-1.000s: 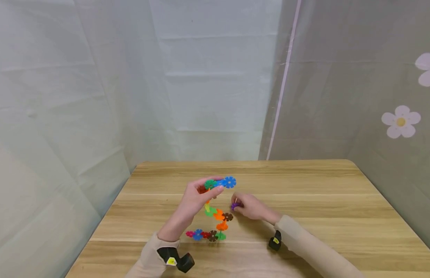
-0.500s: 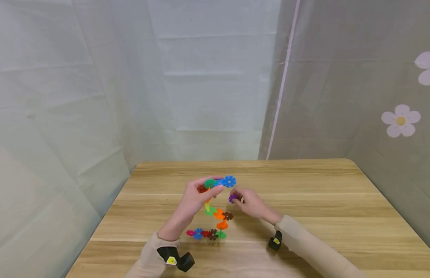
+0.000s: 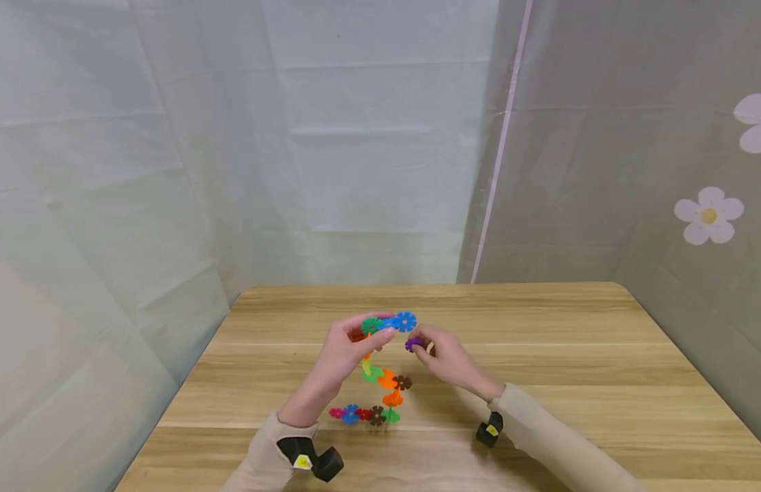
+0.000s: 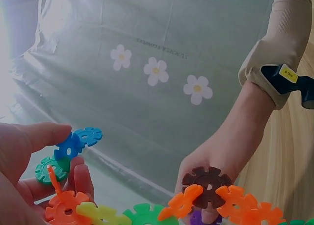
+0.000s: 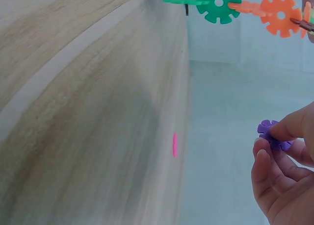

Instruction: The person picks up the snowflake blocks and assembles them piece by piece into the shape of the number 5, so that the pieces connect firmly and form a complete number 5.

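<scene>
My left hand (image 3: pixel 344 350) pinches the upper end of a chain of interlocking snowflake discs (image 3: pixel 388 378). Two blue discs (image 3: pixel 406 322) stick out past its fingertips, with a green disc (image 4: pixel 47 170) beside them in the left wrist view. Below the hand the chain winds down through orange, yellow, green and brown pieces to a lower row ending in pink. My right hand (image 3: pixel 446 357) pinches purple snowflake discs (image 5: pixel 267 128) between thumb and fingers, just below and right of the blue end disc. In the left wrist view the brown disc (image 4: pixel 206 178) partly covers the purple piece.
The wooden table (image 3: pixel 571 355) extends around both hands. A small pink piece (image 5: pixel 175 145) shows on it in the right wrist view. Pale curtains, some printed with white flowers (image 3: pixel 709 216), hang behind and beside the table.
My right hand has risen with the purple discs from beside the middle of the chain towards the blue end disc. The left hand and the chain stay almost in place.
</scene>
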`<state>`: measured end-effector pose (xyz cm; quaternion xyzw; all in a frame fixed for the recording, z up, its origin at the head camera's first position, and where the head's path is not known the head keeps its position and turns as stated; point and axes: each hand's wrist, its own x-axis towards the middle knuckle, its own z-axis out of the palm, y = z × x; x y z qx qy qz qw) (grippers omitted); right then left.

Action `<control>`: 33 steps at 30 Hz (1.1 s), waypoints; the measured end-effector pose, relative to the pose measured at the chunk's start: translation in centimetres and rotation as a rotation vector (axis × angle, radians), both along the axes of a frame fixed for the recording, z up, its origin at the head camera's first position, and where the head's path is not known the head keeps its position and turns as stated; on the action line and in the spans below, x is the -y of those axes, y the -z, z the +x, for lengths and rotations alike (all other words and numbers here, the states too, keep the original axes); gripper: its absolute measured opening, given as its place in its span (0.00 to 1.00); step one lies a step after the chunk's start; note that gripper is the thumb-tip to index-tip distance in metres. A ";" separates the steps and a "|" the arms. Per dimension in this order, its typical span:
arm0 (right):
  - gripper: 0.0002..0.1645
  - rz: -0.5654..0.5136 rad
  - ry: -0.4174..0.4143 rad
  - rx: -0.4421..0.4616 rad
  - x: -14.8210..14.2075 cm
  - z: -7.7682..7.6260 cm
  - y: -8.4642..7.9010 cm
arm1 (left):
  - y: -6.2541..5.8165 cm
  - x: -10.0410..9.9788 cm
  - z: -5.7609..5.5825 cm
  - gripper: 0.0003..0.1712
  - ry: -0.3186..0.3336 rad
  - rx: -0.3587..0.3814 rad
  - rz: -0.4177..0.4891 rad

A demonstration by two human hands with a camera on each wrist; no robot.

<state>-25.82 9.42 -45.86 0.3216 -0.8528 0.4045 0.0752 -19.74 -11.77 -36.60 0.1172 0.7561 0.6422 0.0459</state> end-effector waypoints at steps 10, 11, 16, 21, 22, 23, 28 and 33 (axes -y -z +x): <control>0.05 -0.052 -0.008 -0.034 0.0 0.4 -0.4 | 0.0 0.1 0.0 0.19 -0.004 0.006 -0.005; 0.05 -0.056 -0.007 -0.038 0.0 0.5 -0.5 | 0.0 0.1 0.0 0.19 -0.005 0.005 -0.006; 0.05 -0.068 0.000 -0.057 0.0 0.8 -0.9 | 0.0 0.1 -0.1 0.19 -0.005 0.001 -0.005; 0.06 -0.075 0.018 -0.051 -0.2 1.0 -1.3 | -0.1 0.0 -0.1 0.19 -0.009 -0.009 -0.008; 0.06 -0.076 0.022 -0.053 -0.2 1.0 -1.4 | -0.1 0.0 -0.2 0.19 -0.013 -0.011 -0.013; 0.06 -0.079 0.023 -0.054 -0.2 1.1 -1.4 | -0.1 0.0 -0.2 0.19 -0.017 -0.011 -0.018; 0.07 -0.104 0.012 -0.074 -0.3 1.2 -1.6 | -0.3 -0.1 -0.3 0.19 -0.036 -0.013 -0.042; 0.07 -0.144 0.004 -0.094 -0.3 1.4 -2.0 | -0.4 0.0 -0.3 0.18 -0.041 -0.016 -0.039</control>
